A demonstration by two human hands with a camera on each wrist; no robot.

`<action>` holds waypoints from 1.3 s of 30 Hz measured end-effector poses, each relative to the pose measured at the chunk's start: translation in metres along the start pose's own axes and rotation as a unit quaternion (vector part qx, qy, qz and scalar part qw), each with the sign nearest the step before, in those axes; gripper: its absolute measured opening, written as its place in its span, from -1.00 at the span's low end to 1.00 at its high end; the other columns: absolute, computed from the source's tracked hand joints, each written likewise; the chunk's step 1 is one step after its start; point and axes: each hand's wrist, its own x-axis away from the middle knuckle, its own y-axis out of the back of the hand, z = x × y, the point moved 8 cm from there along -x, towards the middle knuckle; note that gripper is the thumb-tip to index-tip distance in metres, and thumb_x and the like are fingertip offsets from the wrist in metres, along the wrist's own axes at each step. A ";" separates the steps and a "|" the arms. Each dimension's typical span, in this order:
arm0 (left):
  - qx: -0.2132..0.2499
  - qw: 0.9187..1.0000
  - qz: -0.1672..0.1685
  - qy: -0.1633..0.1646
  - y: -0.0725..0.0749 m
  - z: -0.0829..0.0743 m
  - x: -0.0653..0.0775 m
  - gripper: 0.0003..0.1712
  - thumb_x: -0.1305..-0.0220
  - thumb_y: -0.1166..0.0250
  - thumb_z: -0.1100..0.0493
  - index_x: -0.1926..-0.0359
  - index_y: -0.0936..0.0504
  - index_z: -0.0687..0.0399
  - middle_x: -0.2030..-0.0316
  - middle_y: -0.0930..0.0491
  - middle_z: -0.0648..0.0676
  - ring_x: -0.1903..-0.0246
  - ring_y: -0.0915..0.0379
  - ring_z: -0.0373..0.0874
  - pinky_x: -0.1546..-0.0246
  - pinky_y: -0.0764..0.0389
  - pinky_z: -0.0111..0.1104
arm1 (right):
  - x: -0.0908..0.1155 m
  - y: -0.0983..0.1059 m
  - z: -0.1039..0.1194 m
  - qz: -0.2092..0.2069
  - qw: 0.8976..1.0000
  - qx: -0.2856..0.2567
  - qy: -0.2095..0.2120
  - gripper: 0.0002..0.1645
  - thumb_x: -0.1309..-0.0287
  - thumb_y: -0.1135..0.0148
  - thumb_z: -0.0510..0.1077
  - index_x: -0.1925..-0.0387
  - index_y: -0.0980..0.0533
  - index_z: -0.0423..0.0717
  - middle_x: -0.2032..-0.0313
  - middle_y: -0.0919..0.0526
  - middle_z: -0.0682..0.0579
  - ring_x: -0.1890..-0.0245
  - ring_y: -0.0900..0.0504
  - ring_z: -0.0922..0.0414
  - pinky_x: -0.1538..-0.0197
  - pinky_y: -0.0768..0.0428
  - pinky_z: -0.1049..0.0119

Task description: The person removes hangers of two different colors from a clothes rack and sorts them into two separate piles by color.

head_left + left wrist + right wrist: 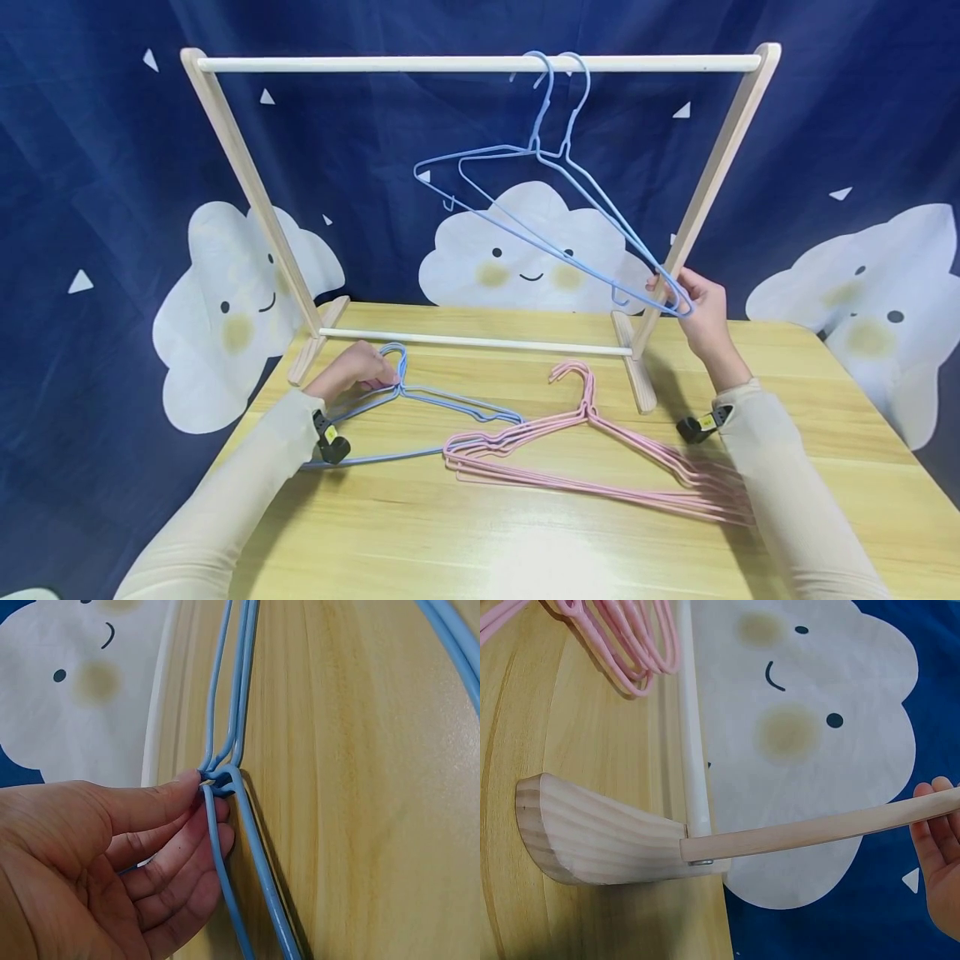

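Note:
My left hand (363, 367) pinches the neck of a blue hanger (229, 776) between thumb and fingers, in a small stack of blue hangers (457, 400) lying on the table. My right hand (703, 312) grips the right upright (718, 167) of a wooden rack, its fingertips showing past the far edge. In the right wrist view, that hand's fingers (932, 840) pass behind the upright. Two blue hangers (564, 150) hang by their hooks from the rack's top bar (337, 64); their right ends overlap the right hand in the head view.
Pink hangers (592, 417) lie in a stack at the middle right of the wooden table (390, 533), overlapping the blue stack's right end. The rack's low bar (465, 340) and its feet (636, 375) stand behind them. A dark blue cloud-print curtain (480, 125) hangs at the back.

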 end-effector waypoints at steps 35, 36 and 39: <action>0.033 0.897 -0.247 -0.365 0.103 -0.314 0.071 -0.61 -0.49 -0.23 0.10 -0.27 -0.62 0.02 -0.31 -0.57 -0.01 -0.36 -0.39 -0.21 -0.39 -0.43 -0.31 | -0.006 0.003 -0.013 -0.008 1.000 -0.019 -0.002 -0.74 -0.32 -0.22 -0.39 0.09 -0.56 -0.61 0.40 -0.79 0.20 0.28 -0.67 0.33 0.20 -0.59 0.55; 0.033 0.896 -0.242 -0.371 0.101 -0.320 0.071 -0.59 -0.51 -0.21 0.09 -0.30 -0.60 0.01 -0.33 -0.55 -0.02 -0.38 -0.37 -0.24 -0.41 -0.40 -0.33 | -0.005 0.003 -0.013 -0.009 1.000 -0.017 -0.002 -0.73 -0.33 -0.23 -0.39 0.09 -0.55 -0.63 0.41 -0.79 0.20 0.30 -0.67 0.34 0.22 -0.58 0.55; 0.033 0.899 -0.210 -0.384 0.093 -0.334 0.069 -0.56 -0.53 -0.19 0.09 -0.35 -0.55 -0.03 -0.37 -0.51 -0.06 -0.42 -0.31 -0.31 -0.44 -0.34 -0.41 | -0.004 0.003 -0.012 -0.013 1.000 -0.014 -0.002 -0.71 -0.33 -0.22 -0.39 0.08 -0.53 -0.66 0.41 -0.79 0.20 0.31 -0.67 0.35 0.23 -0.59 0.55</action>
